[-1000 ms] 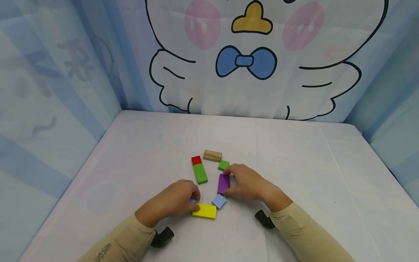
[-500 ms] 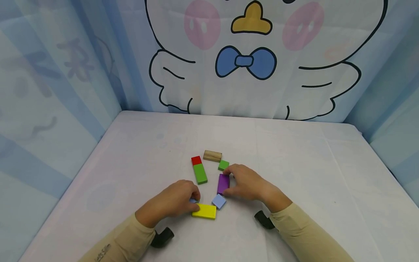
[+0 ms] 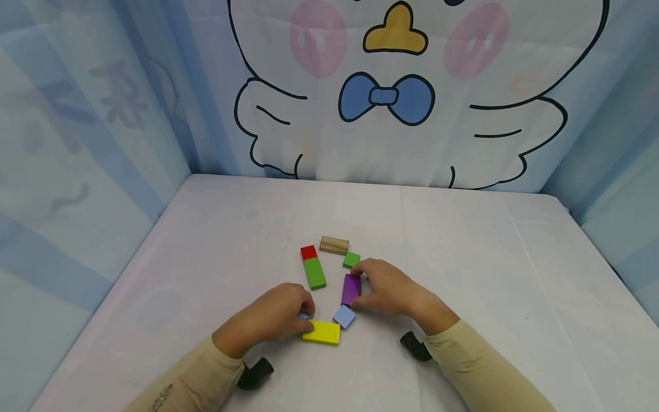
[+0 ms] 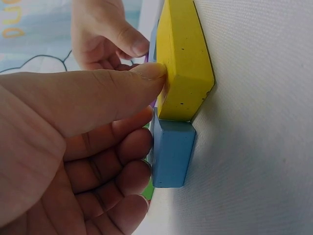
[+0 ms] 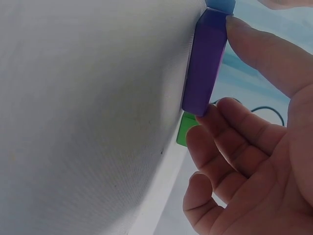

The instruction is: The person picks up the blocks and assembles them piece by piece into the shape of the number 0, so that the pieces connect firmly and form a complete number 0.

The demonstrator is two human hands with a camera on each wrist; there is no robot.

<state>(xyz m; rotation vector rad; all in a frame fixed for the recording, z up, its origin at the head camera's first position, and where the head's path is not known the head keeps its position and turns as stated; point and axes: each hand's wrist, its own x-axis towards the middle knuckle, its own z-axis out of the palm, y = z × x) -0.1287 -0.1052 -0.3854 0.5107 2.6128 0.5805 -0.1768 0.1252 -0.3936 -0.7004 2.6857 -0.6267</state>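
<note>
- 8 blocks lie on the white-covered table (image 3: 463,246) in a rough, uneven ring: 2 light blue, 2 green, 1 yellow, 1 purple, 1 red and 1 bare wood
- Left hand (image 3: 278,315): 1 thumb rests on the yellow block (image 3: 325,333), and curled fingertips touch the left light-blue block (image 4: 176,154); whether the hand grips or only rests there, I cannot tell
- The yellow block lies flat on the side nearest the person, with that light-blue block touching its left end
- Right hand (image 3: 391,292): narrow, holding the purple block (image 3: 351,289) lengthwise, thumb at the near end and fingertips at the far end
- The purple block lies on the right side of the ring, its near end touching the right light-blue block (image 3: 344,316), which sits turned at the yellow block's right end
- Beyond the purple block is 1 small green block (image 3: 352,260), just beside the wooden block (image 3: 334,246) at the far side
- On the left side, 1 red block (image 3: 309,252) touches the far end of the long green block (image 3: 315,273)
- 2 beige sleeves (image 3: 484,366), 2 black devices (image 3: 416,345) at the wrists
- Behind the table, a cartoon backdrop (image 3: 386,143) shows 1 blue bow tie (image 3: 386,97) and 2 pink cheeks (image 3: 318,40)
</note>
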